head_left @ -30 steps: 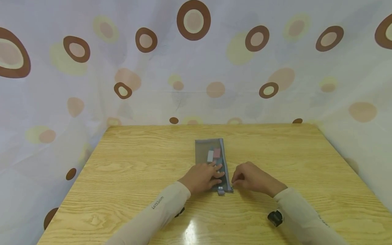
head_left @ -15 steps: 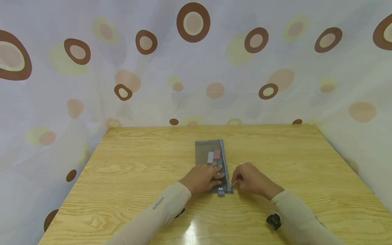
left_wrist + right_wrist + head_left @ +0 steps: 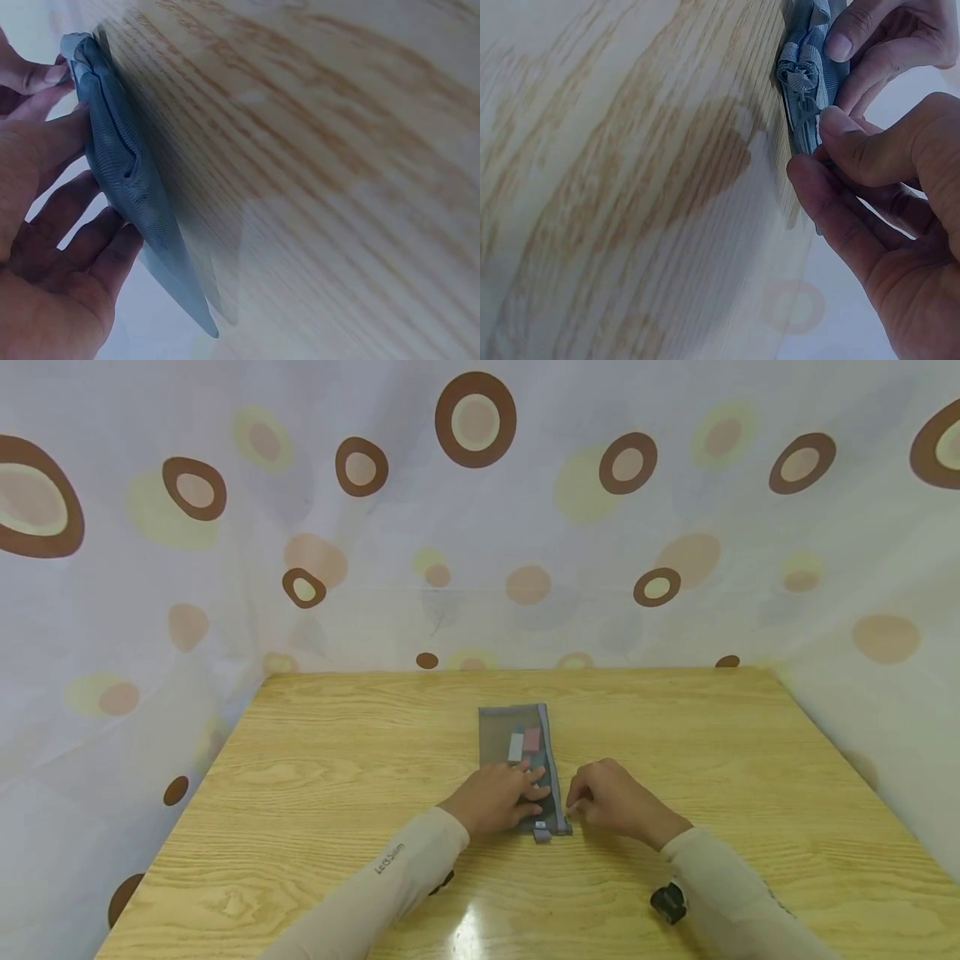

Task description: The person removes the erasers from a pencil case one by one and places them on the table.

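A grey see-through mesh zip pouch (image 3: 495, 727) lies flat on the table, its zipper along the right side. Through the mesh show a white block (image 3: 516, 747) and a pinkish-red block (image 3: 531, 739). My left hand (image 3: 497, 797) rests on the pouch's near half with fingers spread, covering part of it. At the near right corner, my right hand (image 3: 611, 797) pinches the zipper pull between thumb and index finger. In the right wrist view, the bunched zipper end (image 3: 801, 79) sits just beyond the right fingertips. The left wrist view has the pouch (image 3: 124, 157) side-on, bulging slightly.
The wooden table (image 3: 337, 752) reaches back to a white curtain (image 3: 480, 610) with brown and yellow circles, which also hangs at both sides. A small fabric tab (image 3: 542, 836) sticks out from the pouch's near edge.
The right wrist has shifted very slightly left, its fingertips staying at the zipper end. The left hand and the pouch hold their places on the table.
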`<move>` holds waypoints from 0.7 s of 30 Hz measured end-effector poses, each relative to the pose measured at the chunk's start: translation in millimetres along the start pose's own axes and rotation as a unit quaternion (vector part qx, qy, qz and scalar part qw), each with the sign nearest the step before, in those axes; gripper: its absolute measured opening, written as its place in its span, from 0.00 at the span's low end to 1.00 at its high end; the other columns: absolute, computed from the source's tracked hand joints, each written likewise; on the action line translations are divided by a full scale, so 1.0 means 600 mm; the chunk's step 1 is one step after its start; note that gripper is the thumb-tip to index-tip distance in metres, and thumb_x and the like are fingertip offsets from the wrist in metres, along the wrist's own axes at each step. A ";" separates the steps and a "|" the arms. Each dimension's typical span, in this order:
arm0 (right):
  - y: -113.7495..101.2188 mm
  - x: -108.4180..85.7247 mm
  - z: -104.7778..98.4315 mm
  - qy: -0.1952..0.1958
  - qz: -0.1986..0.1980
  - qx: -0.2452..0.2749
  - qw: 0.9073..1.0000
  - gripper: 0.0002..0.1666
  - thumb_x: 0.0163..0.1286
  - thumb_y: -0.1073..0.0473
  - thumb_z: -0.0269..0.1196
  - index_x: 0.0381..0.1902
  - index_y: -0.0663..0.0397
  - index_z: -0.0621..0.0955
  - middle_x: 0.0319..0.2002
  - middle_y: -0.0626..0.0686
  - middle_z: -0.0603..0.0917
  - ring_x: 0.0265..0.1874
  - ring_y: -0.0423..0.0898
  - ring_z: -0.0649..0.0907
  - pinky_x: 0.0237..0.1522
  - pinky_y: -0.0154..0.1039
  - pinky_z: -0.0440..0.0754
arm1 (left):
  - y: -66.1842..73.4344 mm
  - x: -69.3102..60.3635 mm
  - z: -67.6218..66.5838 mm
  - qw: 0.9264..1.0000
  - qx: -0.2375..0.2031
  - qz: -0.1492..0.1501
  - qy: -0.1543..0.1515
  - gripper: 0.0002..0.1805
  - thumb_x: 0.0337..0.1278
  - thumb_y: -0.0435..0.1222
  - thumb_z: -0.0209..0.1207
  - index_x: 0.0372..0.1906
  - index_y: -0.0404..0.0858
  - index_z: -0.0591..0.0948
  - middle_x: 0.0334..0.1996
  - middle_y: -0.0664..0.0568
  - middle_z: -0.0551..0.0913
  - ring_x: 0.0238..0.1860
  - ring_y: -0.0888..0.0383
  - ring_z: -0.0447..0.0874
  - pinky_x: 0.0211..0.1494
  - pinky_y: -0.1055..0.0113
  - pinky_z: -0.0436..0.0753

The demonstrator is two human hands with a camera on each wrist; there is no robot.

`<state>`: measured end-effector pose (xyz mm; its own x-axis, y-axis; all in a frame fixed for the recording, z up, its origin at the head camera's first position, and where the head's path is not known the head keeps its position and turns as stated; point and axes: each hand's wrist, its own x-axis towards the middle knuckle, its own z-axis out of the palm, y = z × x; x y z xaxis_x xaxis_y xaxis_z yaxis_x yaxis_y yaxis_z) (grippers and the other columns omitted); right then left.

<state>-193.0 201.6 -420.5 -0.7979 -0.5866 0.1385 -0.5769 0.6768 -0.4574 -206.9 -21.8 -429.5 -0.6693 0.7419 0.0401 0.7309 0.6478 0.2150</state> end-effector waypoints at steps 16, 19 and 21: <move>0.005 0.007 0.005 0.012 0.014 -0.020 1.000 0.09 0.56 0.75 0.70 0.25 0.56 0.88 0.28 0.49 0.89 0.29 0.42 0.86 0.32 0.37 0.86 | -0.001 -0.003 0.001 1.000 -0.017 0.002 0.015 0.18 0.68 0.44 0.64 0.60 0.45 0.83 0.67 0.49 0.74 0.68 0.48 0.74 0.69 0.58 0.75; 0.006 0.008 0.006 0.016 0.017 -0.024 0.999 0.09 0.56 0.75 0.71 0.24 0.56 0.88 0.28 0.50 0.89 0.30 0.42 0.86 0.33 0.38 0.86 | -0.001 -0.003 0.003 1.000 -0.016 0.003 0.016 0.19 0.68 0.44 0.64 0.60 0.45 0.83 0.67 0.49 0.74 0.68 0.48 0.74 0.68 0.58 0.75; 0.006 0.008 0.007 0.016 0.020 -0.026 0.999 0.09 0.56 0.74 0.71 0.24 0.56 0.88 0.28 0.50 0.89 0.30 0.41 0.86 0.33 0.39 0.86 | -0.001 -0.003 0.003 1.000 -0.018 0.003 0.015 0.19 0.68 0.44 0.64 0.60 0.45 0.83 0.67 0.49 0.74 0.68 0.48 0.74 0.68 0.58 0.75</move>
<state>-198.2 199.8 -425.1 -0.8249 -0.5450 0.1501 -0.5527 0.7218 -0.4166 -206.1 -23.0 -431.2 -0.6690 0.7399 0.0704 0.7300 0.6363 0.2494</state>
